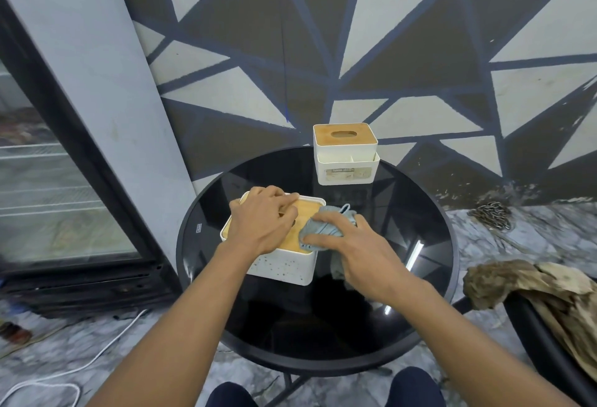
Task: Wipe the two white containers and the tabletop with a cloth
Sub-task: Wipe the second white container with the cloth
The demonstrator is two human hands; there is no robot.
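Steadying the near container (284,269), the person's left hand (258,225) clamps down on its lid while the right hand (361,251) grips the soft bunched cloth (326,228) at that container's right edge. The box looks light and likely skids on the glass tabletop (323,325), so holding it by the rim seems smart. The far container (345,164) sits well behind it.

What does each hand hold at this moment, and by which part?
The right hand grips the bunched cloth around its middle, on the near container's lid. The left hand lies on that lid, fingers bent; a grip cannot be told.
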